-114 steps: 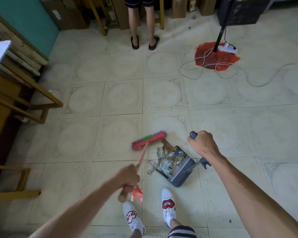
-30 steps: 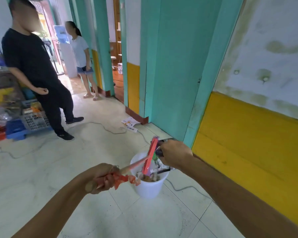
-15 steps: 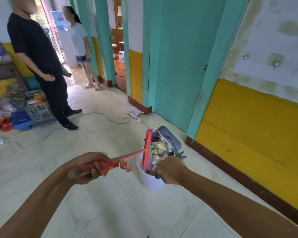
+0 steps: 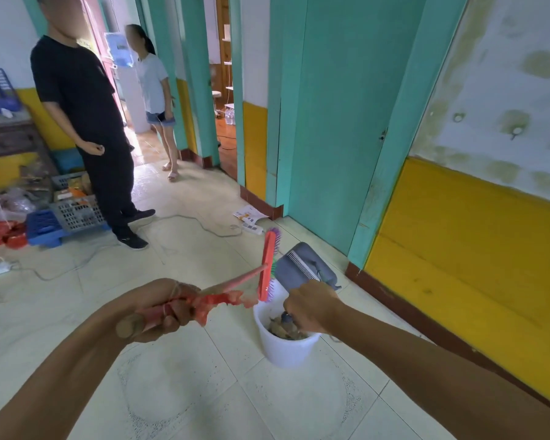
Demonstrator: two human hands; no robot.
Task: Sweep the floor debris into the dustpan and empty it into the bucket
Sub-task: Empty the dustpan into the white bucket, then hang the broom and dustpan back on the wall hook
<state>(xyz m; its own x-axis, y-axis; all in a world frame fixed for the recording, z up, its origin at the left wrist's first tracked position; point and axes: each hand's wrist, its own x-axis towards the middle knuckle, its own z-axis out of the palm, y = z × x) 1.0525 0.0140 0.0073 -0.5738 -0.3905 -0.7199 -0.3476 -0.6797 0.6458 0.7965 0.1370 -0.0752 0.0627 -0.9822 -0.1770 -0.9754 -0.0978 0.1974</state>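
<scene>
Dustpan (image 4: 302,268) tipped over bucket (image 4: 286,350), broom (image 4: 267,265) beside, bystander (image 4: 86,122) beyond

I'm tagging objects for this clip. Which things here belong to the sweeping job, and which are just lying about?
In use:
- broom, left hand
- dustpan, right hand
- white bucket

Lying about:
- power strip
- blue crate
- grey basket

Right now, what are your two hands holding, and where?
Left hand holds the red broom near the handle's end. Right hand holds the grey dustpan by its handle, tipped over the white bucket.
</scene>
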